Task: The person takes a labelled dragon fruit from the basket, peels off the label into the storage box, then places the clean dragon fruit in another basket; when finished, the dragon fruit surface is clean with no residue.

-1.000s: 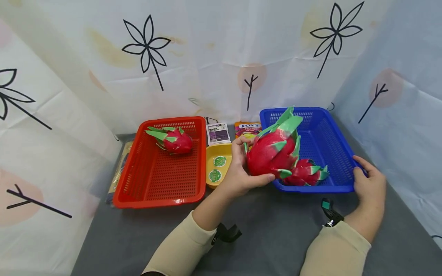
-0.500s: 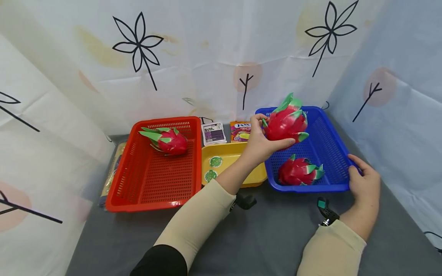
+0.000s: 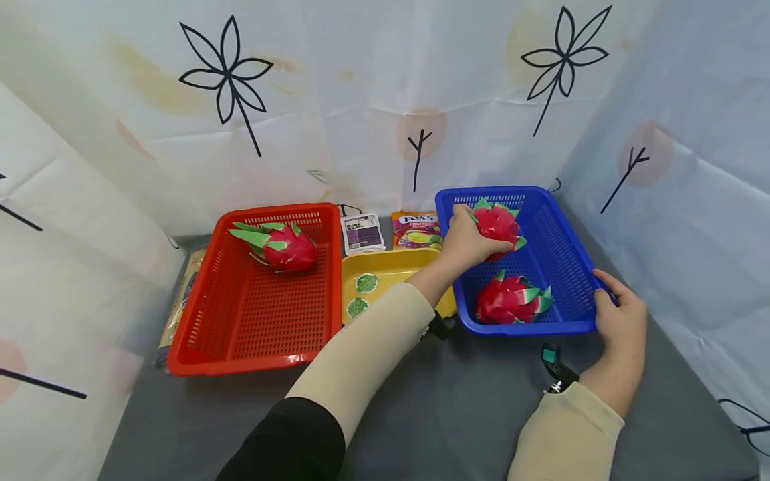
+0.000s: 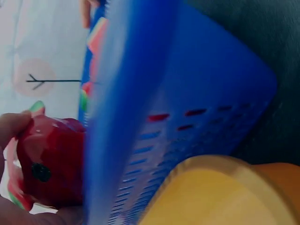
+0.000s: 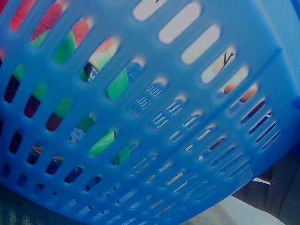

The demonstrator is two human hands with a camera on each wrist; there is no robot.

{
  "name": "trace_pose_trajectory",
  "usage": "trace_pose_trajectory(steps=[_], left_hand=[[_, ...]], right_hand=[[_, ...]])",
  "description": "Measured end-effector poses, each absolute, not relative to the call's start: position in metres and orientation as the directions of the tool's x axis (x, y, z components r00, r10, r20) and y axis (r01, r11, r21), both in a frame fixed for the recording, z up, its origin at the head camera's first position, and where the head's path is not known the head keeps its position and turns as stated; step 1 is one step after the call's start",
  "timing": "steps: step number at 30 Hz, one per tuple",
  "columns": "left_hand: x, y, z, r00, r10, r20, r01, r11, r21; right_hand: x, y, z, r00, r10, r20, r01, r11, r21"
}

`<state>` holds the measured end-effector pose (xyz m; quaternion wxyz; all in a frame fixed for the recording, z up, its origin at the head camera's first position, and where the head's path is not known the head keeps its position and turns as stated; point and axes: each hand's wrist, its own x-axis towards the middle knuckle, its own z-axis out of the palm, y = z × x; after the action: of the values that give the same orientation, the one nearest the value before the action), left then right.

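My left hand (image 3: 468,242) grips a red dragon fruit (image 3: 496,224) with green tips, low inside the back left of the blue basket (image 3: 556,250). In the left wrist view the same fruit (image 4: 54,161) shows between thumb and fingers, partly behind the basket's rim (image 4: 133,93). A second dragon fruit (image 3: 511,300) lies at the basket's front left. My right hand (image 3: 622,321) holds the basket's right rim near the front corner. Through the slots of the basket wall (image 5: 154,108), the right wrist view shows bits of red and green.
A red basket (image 3: 259,364) at the left holds another dragon fruit (image 3: 283,247). Between the baskets sits a yellow tray (image 3: 385,264) with round green stickers. Behind it lie a white-and-purple packet (image 3: 363,234) and a Fox's candy bag (image 3: 417,230). Another packet (image 3: 180,300) is left of the red basket.
My left hand has carried its dragon fruit rightward and down into the blue basket. The right hand stays on the rim. The head view has shifted slightly.
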<state>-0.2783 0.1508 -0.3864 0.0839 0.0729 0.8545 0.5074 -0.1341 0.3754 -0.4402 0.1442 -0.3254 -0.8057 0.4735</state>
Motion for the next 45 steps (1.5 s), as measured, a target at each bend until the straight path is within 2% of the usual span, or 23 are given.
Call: trace_pose_trajectory(steps=[5,11,15,23,36,41,45], left_hand=[[-0.281,0.157,-0.390,-0.971,0.196,-0.137,0.023,0.648,0.761],[-0.283,0.160,-0.392,-0.953,0.229,-0.197,0.047,0.756,0.653],[-0.280,0.159,-0.386,-0.940,0.257,-0.224,0.077,0.800,0.595],[-0.276,0.161,-0.383,-0.943,0.269,-0.195,0.128,0.836,0.534],[-0.271,0.148,-0.375,-0.953,0.288,-0.093,0.163,0.747,0.645],[-0.261,0.138,-0.359,-0.949,0.316,-0.007,0.206,0.636,0.743],[-0.246,0.128,-0.341,-0.926,0.366,0.097,0.288,0.515,0.808]], right_hand=[[-0.134,0.373,-0.443,-0.753,0.655,-0.069,0.378,0.344,-0.860],[-0.137,0.371,-0.444,-0.761,0.645,-0.071,0.372,0.345,-0.862],[-0.138,0.372,-0.444,-0.757,0.648,-0.082,0.373,0.325,-0.869],[-0.137,0.374,-0.442,-0.745,0.662,-0.089,0.389,0.322,-0.863],[-0.137,0.375,-0.439,-0.743,0.662,-0.096,0.390,0.312,-0.866],[-0.137,0.376,-0.439,-0.747,0.659,-0.086,0.383,0.321,-0.866],[-0.136,0.376,-0.441,-0.748,0.660,-0.076,0.379,0.330,-0.865]])
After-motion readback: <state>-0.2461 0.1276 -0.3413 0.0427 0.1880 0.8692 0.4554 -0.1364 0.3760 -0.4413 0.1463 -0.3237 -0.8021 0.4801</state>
